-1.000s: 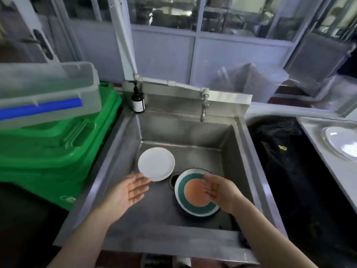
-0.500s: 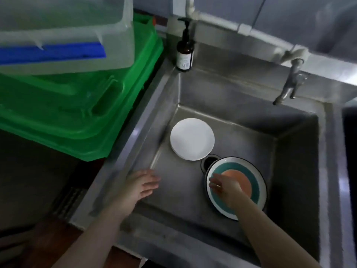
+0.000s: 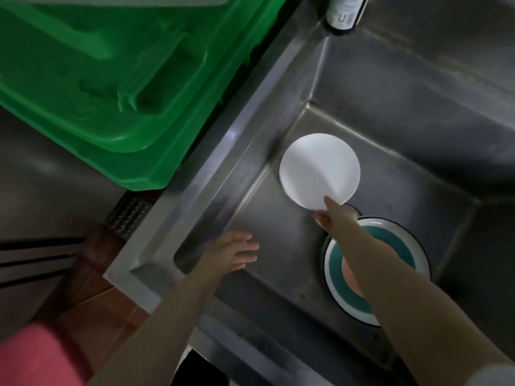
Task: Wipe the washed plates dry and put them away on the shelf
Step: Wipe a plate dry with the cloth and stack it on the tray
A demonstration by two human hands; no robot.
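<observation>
Fingers of the left hand [image 3: 232,253] lie spread and relaxed over the sink floor, holding nothing; the right hand [image 3: 333,218] pinches the near rim of the white plate [image 3: 319,171].

Far left, a green plastic crate [image 3: 111,71] sits just beside the steel sink [image 3: 211,174], overhanging its left rim. Inside the basin, the open left hand hovers near the front-left corner. Further right, the white plate lies in the basin's back-left part, with the right thumb on top of its edge and the other fingers hidden beneath. Just behind that hand, under the forearm, a teal-ringed plate [image 3: 409,247] with an orange centre rests flat on the sink bottom. A dark bottle [image 3: 344,13] stands on the back ledge.
</observation>
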